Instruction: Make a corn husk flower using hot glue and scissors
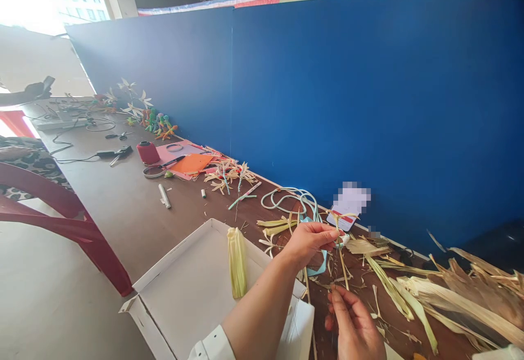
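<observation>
My left hand (310, 241) is closed in a pinch on the top of a thin stick (343, 267) that carries a small bow of dried husk strip (339, 218). My right hand (354, 324) is below it, fingers curled around the lower end of the same stick. Both hands are over the brown table (123, 196), next to a pile of dried corn husks (450, 294).
An open white cardboard box (192, 283) with a folded husk bundle (237, 262) lies at my left. Farther along the table are husk flowers (229, 174), a light blue cord (290, 199), orange paper (190, 162), a red spool (147, 153), scissors, cables. A blue partition (368, 103) runs behind; a red chair (61, 213) stands left.
</observation>
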Motion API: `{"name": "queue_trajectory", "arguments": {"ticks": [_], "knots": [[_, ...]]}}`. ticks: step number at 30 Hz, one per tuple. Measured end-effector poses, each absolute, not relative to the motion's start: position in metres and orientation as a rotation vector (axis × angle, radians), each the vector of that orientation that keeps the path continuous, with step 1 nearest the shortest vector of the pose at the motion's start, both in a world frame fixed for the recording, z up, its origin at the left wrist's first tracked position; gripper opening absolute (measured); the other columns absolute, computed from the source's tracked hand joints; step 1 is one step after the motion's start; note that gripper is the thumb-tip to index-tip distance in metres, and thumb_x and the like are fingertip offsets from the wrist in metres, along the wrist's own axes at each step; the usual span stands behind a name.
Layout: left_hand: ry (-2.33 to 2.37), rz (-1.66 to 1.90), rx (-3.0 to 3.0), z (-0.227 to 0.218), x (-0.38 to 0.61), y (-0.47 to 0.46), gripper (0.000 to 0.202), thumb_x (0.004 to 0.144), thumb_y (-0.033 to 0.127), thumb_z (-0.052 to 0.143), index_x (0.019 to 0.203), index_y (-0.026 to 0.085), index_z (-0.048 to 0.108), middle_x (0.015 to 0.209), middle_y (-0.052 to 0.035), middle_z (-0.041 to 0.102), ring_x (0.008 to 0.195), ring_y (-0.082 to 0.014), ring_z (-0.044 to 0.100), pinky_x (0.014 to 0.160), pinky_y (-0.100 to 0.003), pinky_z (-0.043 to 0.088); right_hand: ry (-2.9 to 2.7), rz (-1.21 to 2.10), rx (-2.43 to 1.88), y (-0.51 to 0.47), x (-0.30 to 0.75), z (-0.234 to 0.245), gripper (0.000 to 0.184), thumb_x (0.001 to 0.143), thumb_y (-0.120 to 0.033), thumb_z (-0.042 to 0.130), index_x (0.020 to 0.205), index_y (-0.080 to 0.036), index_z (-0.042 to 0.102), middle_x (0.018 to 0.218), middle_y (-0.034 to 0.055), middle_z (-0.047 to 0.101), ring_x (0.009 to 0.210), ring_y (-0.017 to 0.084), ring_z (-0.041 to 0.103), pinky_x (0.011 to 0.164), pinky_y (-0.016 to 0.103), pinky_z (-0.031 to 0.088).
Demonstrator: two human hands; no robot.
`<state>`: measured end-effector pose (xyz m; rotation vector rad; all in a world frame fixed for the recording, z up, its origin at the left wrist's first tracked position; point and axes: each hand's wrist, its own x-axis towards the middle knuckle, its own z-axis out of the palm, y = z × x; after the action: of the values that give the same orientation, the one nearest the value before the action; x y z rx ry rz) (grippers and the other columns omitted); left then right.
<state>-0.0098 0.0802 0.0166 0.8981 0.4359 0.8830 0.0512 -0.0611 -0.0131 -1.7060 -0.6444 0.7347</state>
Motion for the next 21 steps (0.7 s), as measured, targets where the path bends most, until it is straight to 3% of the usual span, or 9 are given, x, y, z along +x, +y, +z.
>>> {"name": "queue_trajectory", "arguments": {"ticks": [10,17,21], "knots": [[0.466,0.869,0.964,0.022,-0.014,0.081,0.047,0.055,0.050,0.076,0.078,0.011,0.066,0.080,-0.0065,0.065,0.070,-0.0107,0.056,0.069,-0.024,0.042,-0.661,0.655,-1.725,-0.061,0.058,-0.025,0.053,0.067,-0.063,0.060,0.096,-0.018,0.062,0.084,0.0043,0.067,0.068,0.018,0.056,0.068,0.029,0.045],[0.527,0.922,1.052,0.024,-0.011,0.083,0.046,0.056,0.051,0.075,0.075,0.011,0.065,0.068,-0.0029,0.062,0.060,-0.0079,0.051,0.064,-0.023,0.041,-0.676,0.636,-1.743,-0.060,0.059,-0.023,0.051,0.066,-0.062,0.062,0.094,-0.019,0.064,0.074,0.0021,0.066,0.064,0.018,0.056,0.067,0.030,0.045],[0.573,0.929,1.113,0.025,-0.008,0.082,0.043,0.057,0.050,0.074,0.072,0.010,0.065,0.064,-0.0026,0.060,0.057,-0.0076,0.048,0.060,-0.023,0.039,-0.679,0.700,-1.692,-0.058,0.060,-0.026,0.054,0.064,-0.062,0.064,0.095,-0.018,0.064,0.078,0.0033,0.067,0.067,0.019,0.058,0.067,0.031,0.046]]}}
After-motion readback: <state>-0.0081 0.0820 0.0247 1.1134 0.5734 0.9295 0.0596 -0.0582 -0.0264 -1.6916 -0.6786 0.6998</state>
